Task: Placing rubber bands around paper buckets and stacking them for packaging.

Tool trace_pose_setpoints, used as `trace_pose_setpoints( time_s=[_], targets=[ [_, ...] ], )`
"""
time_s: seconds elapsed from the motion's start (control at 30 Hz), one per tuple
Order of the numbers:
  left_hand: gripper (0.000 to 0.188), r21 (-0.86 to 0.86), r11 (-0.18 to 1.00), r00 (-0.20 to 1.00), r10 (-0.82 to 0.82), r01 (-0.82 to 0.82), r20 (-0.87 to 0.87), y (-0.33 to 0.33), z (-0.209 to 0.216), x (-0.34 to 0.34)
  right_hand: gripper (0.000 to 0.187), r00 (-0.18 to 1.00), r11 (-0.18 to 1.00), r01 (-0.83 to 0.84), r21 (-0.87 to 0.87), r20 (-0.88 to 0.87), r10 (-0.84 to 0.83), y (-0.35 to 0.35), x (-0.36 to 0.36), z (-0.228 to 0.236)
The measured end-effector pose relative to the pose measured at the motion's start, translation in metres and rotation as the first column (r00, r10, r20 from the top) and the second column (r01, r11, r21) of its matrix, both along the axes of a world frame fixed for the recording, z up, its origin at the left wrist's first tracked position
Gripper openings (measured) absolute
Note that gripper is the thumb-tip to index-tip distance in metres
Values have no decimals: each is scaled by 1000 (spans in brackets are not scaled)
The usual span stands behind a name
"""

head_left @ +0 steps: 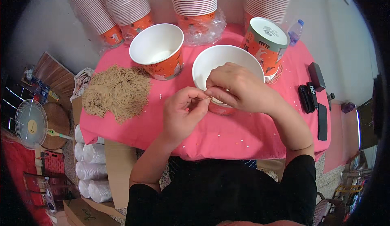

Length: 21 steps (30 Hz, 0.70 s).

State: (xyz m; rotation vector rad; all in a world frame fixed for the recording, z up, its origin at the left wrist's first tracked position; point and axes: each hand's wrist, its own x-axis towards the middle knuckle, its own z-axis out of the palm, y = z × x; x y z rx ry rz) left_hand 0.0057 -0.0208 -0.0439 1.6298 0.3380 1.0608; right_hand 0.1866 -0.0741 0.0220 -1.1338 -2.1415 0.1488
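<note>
My left hand (183, 110) and my right hand (240, 89) meet over the near edge of a wide paper bucket (221, 54) with a white inside. The fingertips of both pinch together at one spot; whatever is between them is too small to make out. The right hand partly hides the bucket's mouth and front wall. Behind and to the left stands a second orange bucket (167, 68), open and upright. A loose heap of tan cords (117, 93) lies left of my left hand. Behind and to the right is an upside-down orange bucket (260, 51) with a green-edged white base.
Tall stacks of nested buckets (193, 1) line the wall. A small bottle (295, 32) stands at the back right. Dark objects, including a black case (322, 121), lie along the right edge of the pink tablecloth (219, 138). A carton of clear plastic lids (94, 171) sits below left.
</note>
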Motion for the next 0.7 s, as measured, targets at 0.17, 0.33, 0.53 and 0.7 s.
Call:
trace_pose_setpoints(
  time_s=[0.17, 0.33, 0.53, 0.7],
  targets=[
    [7, -9, 999, 997, 50, -50, 64, -2, -4, 4, 16, 1000, 1000, 26, -11, -7, -26, -2, 0, -4],
    [7, -101, 995, 998, 16, -11, 58, -4, 1, 3, 19, 993, 974, 56, -218, -87, -77, -4, 2, 0],
    [6, -303, 945, 988, -89, 122, 122, 2, 3, 1, 19, 987, 991, 74, -111, -131, -88, -9, 1, -3],
    [4, -526, 766, 929, -276, 368, 247, 9, 3, -2, 15, 986, 997, 9, 74, -165, 3, -10, -7, -10]
  ],
)
